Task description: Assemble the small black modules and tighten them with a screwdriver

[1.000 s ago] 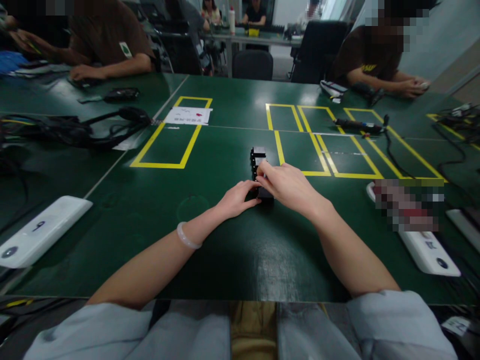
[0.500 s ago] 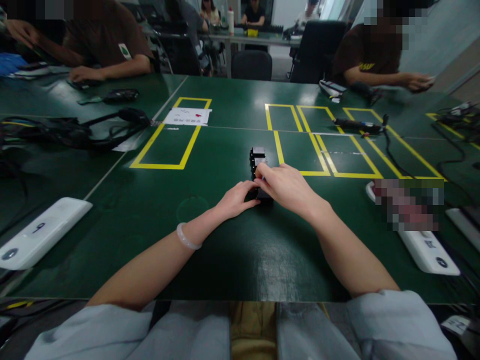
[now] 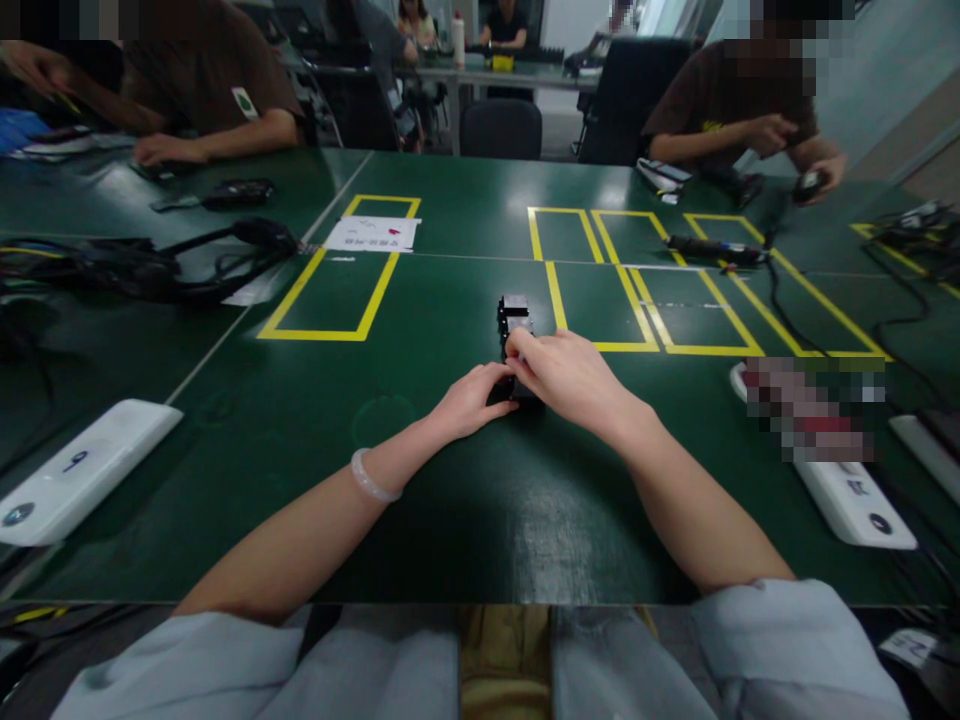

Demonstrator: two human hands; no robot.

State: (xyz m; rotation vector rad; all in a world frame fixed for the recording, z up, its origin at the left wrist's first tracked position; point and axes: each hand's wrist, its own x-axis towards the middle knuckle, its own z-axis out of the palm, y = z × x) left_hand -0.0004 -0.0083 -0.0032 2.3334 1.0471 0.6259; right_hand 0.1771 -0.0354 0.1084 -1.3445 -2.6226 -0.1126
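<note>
the black device (image 3: 515,304) lies on the tabletop (image 3: 465,520), its long axis running forward, the left grip (image 3: 472,402) clasping its near end while the right grip (image 3: 574,378) bunches closely over it, its hold hidden

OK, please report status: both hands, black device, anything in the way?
Left hand against near end of black device, hold unclear. Right hand over its middle, grip hidden. Obstruction: right hand blocks part of view.

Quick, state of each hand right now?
Left hand: closed on the small black device, at its near end.
Right hand: fingers pinched together at the device; anything between them is hidden.
</note>
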